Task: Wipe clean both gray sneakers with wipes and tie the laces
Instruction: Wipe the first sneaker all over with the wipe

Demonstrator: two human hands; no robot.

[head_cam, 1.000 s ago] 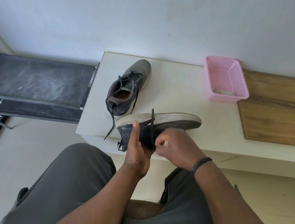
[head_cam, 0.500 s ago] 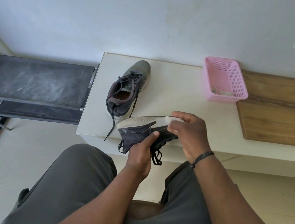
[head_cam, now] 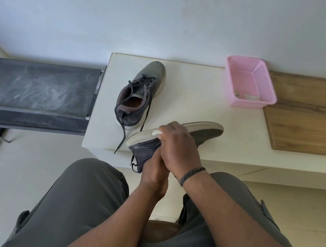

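One gray sneaker (head_cam: pixel 206 131) lies on its side over the near edge of the white table (head_cam: pixel 186 108), its pale sole turned away from me. My left hand (head_cam: pixel 155 171) grips it from below at the heel end. My right hand (head_cam: pixel 177 145) holds a white wipe (head_cam: pixel 157 132) pressed against the sole edge near the heel. The second gray sneaker (head_cam: pixel 141 93) stands upright on the table behind, its dark laces loose and one trailing toward the table's front edge.
A pink perforated basket (head_cam: pixel 232 81) with crumpled white pieces inside sits at the table's back right. A wooden board (head_cam: pixel 314 118) lies to the right. A black bench (head_cam: pixel 32 84) adjoins the table's left side. My knees are below.
My right hand with the wipe slid along the sole from the shoe's middle toward the heel. The sneaker's toe is uncovered again. My left hand kept its hold.
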